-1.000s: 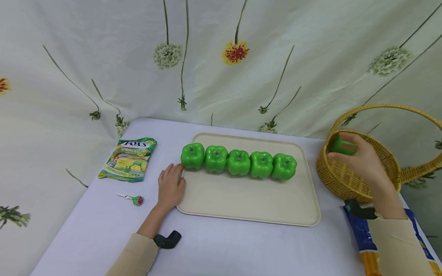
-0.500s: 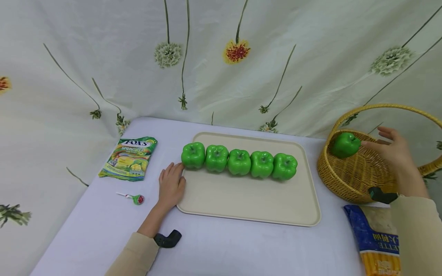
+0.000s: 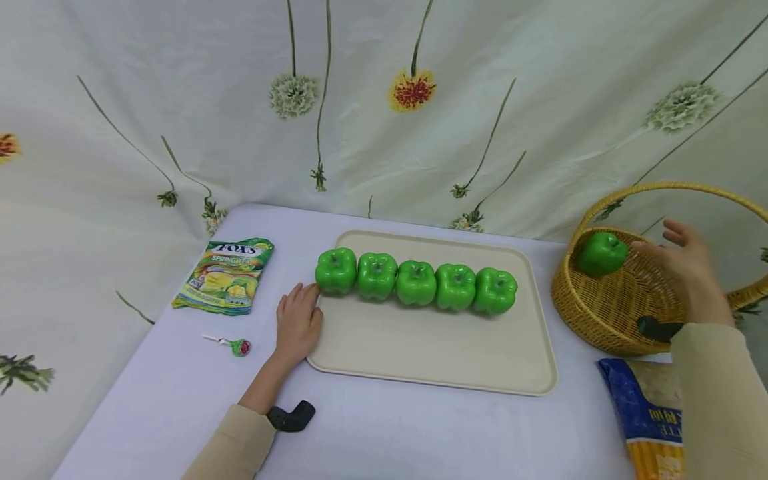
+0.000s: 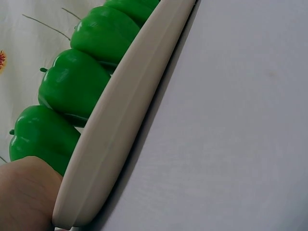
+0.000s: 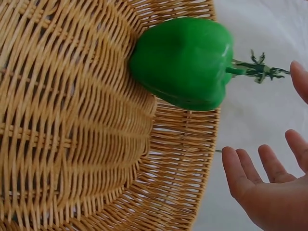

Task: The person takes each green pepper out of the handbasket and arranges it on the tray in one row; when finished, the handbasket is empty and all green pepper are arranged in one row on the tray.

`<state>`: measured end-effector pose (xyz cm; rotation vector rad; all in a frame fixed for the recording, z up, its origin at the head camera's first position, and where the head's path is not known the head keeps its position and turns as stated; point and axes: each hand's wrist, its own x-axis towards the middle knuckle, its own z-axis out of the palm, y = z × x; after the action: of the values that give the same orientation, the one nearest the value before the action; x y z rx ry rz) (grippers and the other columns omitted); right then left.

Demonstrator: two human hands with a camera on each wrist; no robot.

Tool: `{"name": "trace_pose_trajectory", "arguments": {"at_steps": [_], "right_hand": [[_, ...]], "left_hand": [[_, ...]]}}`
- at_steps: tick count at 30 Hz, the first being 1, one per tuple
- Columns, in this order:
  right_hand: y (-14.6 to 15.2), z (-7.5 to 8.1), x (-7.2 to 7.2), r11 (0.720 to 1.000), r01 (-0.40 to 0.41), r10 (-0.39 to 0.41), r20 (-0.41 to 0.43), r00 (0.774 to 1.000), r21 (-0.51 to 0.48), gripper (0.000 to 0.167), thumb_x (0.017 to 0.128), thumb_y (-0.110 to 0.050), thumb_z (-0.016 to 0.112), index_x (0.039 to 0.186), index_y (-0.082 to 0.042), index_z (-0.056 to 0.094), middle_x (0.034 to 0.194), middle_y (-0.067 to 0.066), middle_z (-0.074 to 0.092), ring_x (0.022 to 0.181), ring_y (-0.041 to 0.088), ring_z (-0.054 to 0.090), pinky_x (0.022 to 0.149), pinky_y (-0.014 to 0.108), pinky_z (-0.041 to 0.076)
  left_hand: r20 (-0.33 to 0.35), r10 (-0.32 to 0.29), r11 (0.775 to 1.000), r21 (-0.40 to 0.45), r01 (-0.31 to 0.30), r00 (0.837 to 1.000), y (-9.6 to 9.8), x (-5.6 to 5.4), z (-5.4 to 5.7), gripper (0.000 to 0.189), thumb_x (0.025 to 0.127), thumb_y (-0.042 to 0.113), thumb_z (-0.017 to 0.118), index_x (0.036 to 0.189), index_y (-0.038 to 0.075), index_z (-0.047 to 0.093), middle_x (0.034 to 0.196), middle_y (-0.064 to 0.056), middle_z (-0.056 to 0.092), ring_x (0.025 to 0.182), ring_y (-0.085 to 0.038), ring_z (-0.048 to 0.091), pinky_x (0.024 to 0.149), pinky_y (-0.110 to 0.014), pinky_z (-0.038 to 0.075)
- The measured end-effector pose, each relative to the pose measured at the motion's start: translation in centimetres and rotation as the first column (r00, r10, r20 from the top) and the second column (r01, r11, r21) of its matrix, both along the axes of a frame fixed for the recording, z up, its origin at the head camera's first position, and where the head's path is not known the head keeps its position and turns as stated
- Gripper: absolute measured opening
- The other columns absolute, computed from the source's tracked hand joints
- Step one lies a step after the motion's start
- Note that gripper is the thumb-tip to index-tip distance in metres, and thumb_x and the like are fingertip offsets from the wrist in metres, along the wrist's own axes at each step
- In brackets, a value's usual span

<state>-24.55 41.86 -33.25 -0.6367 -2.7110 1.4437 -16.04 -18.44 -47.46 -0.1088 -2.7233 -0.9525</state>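
Observation:
Several green bell peppers (image 3: pixel 416 283) stand in a row along the upper half of a beige tray (image 3: pixel 432 347). My left hand (image 3: pixel 298 327) rests at the tray's left edge, its fingertips beside the leftmost pepper (image 4: pixel 42 137). Over the right part of a wicker basket (image 3: pixel 606 307), my right hand (image 3: pixel 690 267) hovers with fingers spread and nothing in them. One green bell pepper (image 5: pixel 185 62) sits inside the basket against its wall, apart from the right hand in the right wrist view.
A green candy bag (image 3: pixel 225 277) and a lollipop (image 3: pixel 239 347) lie left of the tray. In front of the basket is a blue and orange packet (image 3: pixel 651 407), partly under the right sleeve. The basket's tall handle (image 3: pixel 684 185) arches above it.
My right hand let go of the green bell pepper in the basket and drew back to the right. The left hand stayed where it was.

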Motion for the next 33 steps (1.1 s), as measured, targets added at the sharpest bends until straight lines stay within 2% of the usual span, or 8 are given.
{"name": "trace_pose_trajectory", "arguments": {"at_steps": [7,11,13,14,17,20,28,33], "right_hand": [[-0.1,-1.2,-0.4,0.998,-0.054,0.054,0.001,0.999,0.025,0.093,0.091,-0.05,0.059,0.158,-0.021,0.002,0.165,0.014,-0.004,0.147,0.049,0.008,0.113,0.065,0.022],[-0.4,-1.8,-0.7,0.994,-0.1,0.099,0.012,0.995,0.038,0.093,0.092,-0.05,0.058,0.158,-0.017,0.002,0.164,0.019,-0.003,0.13,0.043,0.036,0.106,0.06,0.035],[-0.6,-2.1,-0.8,0.993,-0.11,0.109,0.021,0.994,0.04,0.094,0.092,-0.05,0.058,0.158,-0.016,0.001,0.163,0.021,-0.002,0.116,0.034,0.044,0.1,0.054,0.04],[-0.7,-2.2,-0.8,0.993,-0.111,0.11,0.024,0.994,0.029,0.094,0.091,-0.05,0.058,0.158,-0.016,0.001,0.163,0.021,-0.002,0.114,0.033,0.044,0.1,0.052,0.041],[-1.0,-2.6,-1.0,0.993,-0.115,0.115,0.032,0.993,-0.002,0.094,0.092,-0.047,0.058,0.158,-0.016,-0.001,0.163,0.022,-0.004,0.128,0.041,0.039,0.106,0.053,0.038],[-1.2,-2.7,-1.0,0.992,-0.124,0.125,0.033,0.992,-0.029,0.093,0.094,-0.044,0.058,0.158,-0.014,-0.003,0.162,0.023,-0.007,0.143,0.049,0.019,0.113,0.058,0.03],[-1.3,-2.8,-1.0,0.972,-0.234,0.231,0.095,0.968,0.028,0.095,0.096,-0.042,0.056,0.155,-0.002,-0.007,0.158,0.033,-0.011,0.142,0.056,0.014,0.11,0.061,0.032],[-0.9,-3.2,-1.5,0.966,-0.256,0.251,0.113,0.961,0.029,0.087,0.099,-0.034,0.053,0.155,0.001,-0.004,0.156,0.036,-0.01,0.14,0.059,0.016,0.11,0.062,0.031]], "left_hand": [[-0.005,-0.003,1.0,0.007,0.003,1.0,-0.1,0.1,0.1,0.046,0.092,0.002,0.044,0.136,-0.007,0.049,0.142,-0.026,0.048,0.141,-0.048,0.027,0.115,-0.066,0.008],[0.012,-0.002,1.0,0.012,0.002,1.0,-0.2,0.0,0.0,0.046,0.092,0.003,0.044,0.137,-0.007,0.048,0.143,-0.026,0.048,0.142,-0.047,0.026,0.116,-0.065,0.007],[0.019,-0.002,1.0,0.014,0.002,1.0,-0.3,0.0,-0.1,0.046,0.093,0.003,0.044,0.137,-0.006,0.048,0.143,-0.025,0.047,0.143,-0.046,0.026,0.116,-0.065,0.006],[0.019,-0.003,1.0,0.013,0.003,1.0,-0.3,0.0,-0.1,0.046,0.093,0.003,0.044,0.138,-0.006,0.048,0.143,-0.025,0.047,0.143,-0.046,0.026,0.116,-0.065,0.006],[0.016,-0.005,1.0,0.012,0.005,1.0,-0.3,0.0,-0.1,0.046,0.093,0.003,0.043,0.138,-0.006,0.048,0.144,-0.025,0.047,0.143,-0.046,0.026,0.116,-0.065,0.006],[0.012,-0.005,1.0,0.012,0.005,1.0,-0.2,0.0,-0.2,0.046,0.093,0.003,0.043,0.137,-0.006,0.048,0.143,-0.025,0.048,0.143,-0.046,0.026,0.116,-0.065,0.006],[0.0,-0.004,1.0,0.012,0.004,1.0,-0.3,0.0,-0.2,0.046,0.091,0.002,0.044,0.137,-0.006,0.049,0.142,-0.024,0.049,0.142,-0.045,0.027,0.116,-0.065,0.007],[-0.003,-0.006,1.0,0.017,0.006,1.0,-0.3,0.1,-0.1,0.047,0.091,0.002,0.044,0.137,-0.006,0.049,0.142,-0.024,0.05,0.142,-0.046,0.027,0.115,-0.065,0.007]]}}
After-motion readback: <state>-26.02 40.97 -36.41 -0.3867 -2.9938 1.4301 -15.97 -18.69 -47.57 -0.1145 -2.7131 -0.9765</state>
